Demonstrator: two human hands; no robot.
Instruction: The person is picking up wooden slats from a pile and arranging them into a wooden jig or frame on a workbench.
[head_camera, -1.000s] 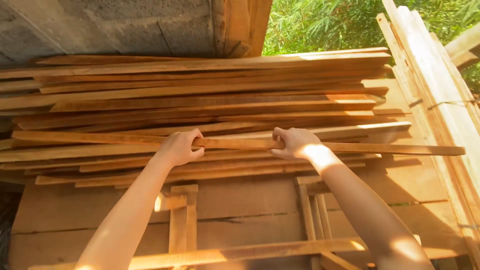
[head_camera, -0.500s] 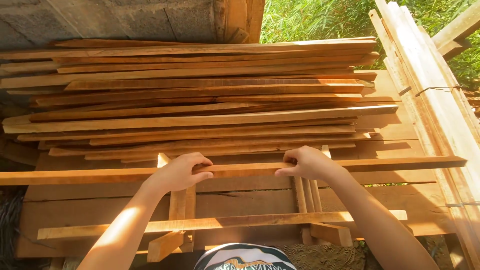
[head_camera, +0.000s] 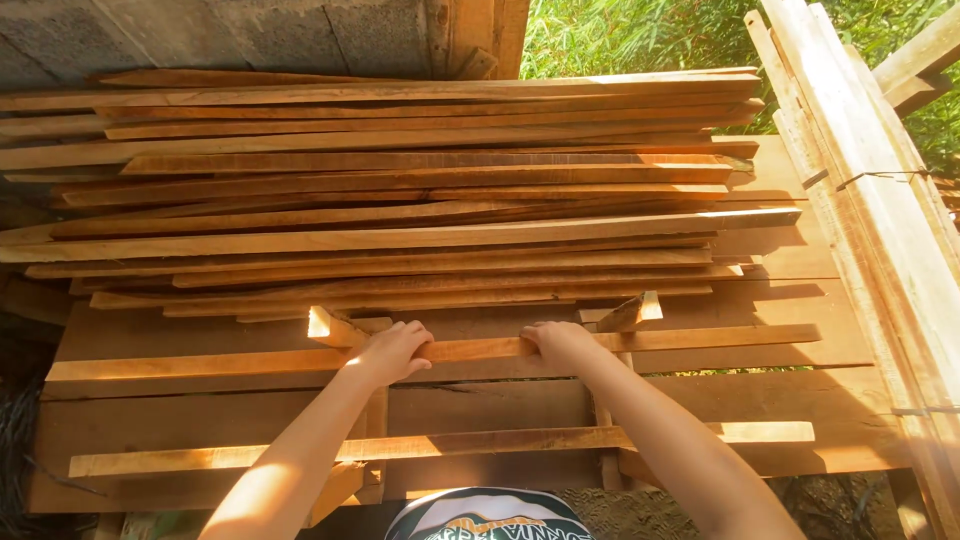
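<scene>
Both hands, left and right, still grip the slat, now lower, near the bench's front edge, off the stack.

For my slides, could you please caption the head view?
Both hands, left and right, grip one wooden slat before stacked planks.

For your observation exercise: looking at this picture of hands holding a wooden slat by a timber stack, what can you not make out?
- Left hand and right hand palms: head view, turned down onto the slat.
- Stack left ends: cut off by the frame edge.
- Lower layers of the stack: covered by the boards above.
- Leaning planks tops: cut off by the top edge.
- Ground: in deep shadow.
</scene>
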